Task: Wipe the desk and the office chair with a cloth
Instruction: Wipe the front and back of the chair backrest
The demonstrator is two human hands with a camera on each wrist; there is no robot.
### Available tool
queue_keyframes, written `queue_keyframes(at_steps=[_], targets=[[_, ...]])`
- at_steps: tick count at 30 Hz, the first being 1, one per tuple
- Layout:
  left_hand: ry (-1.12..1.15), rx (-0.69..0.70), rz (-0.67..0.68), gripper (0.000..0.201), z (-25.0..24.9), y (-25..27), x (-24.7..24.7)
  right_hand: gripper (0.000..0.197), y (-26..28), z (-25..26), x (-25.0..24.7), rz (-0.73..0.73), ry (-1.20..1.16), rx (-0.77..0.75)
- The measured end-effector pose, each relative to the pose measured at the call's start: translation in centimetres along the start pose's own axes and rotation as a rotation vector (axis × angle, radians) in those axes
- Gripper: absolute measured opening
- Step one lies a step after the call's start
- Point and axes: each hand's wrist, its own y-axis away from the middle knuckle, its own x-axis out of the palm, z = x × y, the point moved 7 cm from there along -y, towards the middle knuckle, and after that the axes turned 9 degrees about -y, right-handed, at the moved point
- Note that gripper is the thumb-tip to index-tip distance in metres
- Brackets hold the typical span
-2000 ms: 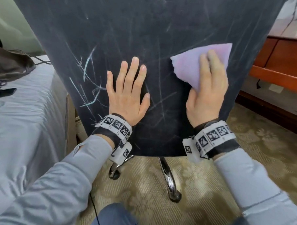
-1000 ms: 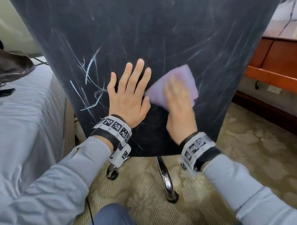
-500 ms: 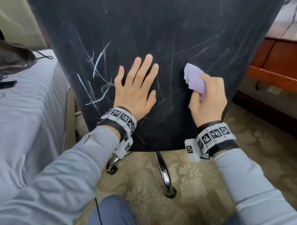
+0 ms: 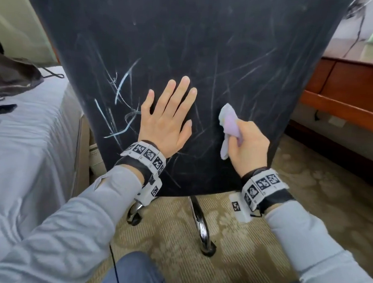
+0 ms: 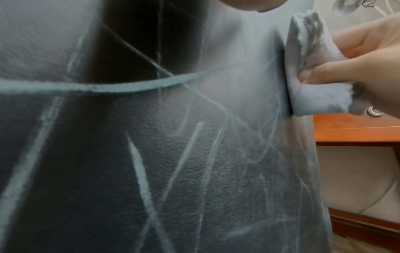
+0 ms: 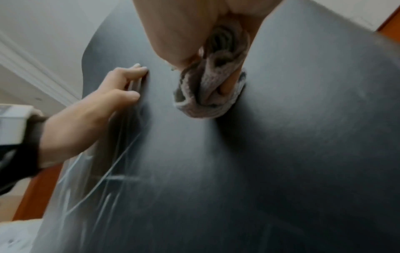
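Bunched since before, cloth (image 4: 230, 130) sits in right fingers (image 4: 253, 136).

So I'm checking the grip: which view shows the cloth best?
The left wrist view: the bunched cloth is close and sharp, pinched in the right hand. The head view shows it small; the right wrist view is blurred.

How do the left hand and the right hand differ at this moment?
The left hand lies flat with straight, spread fingers on the chair back; the right hand is curled. The left hand holds nothing; the right hand grips a bunched purple cloth and presses it to the chair back. Both wear wrist bands with printed markers.
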Motion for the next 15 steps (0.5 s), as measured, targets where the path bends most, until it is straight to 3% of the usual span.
queue_keyframes(at_steps=[2,5,7,12,13,15], targets=[[-0.015,0.011,0.003,0.07,-0.1,0.0,0.1,0.013,-1.6,0.0,-2.0,-0.066,0.031,-0.026],[-0.017,0.016,-0.003,0.07,-0.4,-0.2,0.0,0.017,-5.3,-1.1,-6.3,-0.332,0.013,0.021],[-0.009,-0.001,-0.008,0.07,-0.7,-0.2,-0.1,0.018,-5.1,-1.5,-5.7,-0.391,-0.028,0.032],[-0.015,-0.002,-0.008,0.07,-1.4,-0.4,-0.2,0.008,1.2,-2.0,0.5,-0.019,-0.02,0.072],[-0.019,0.0,-0.006,0.071,-1.4,-0.4,-0.3,0.012,0.7,-1.5,-0.1,-0.009,-0.01,0.052],[-0.016,0.004,0.0,0.071,-1.5,-0.4,-0.3,0.016,-2.3,0.2,-2.8,-0.126,-0.03,-0.022]])
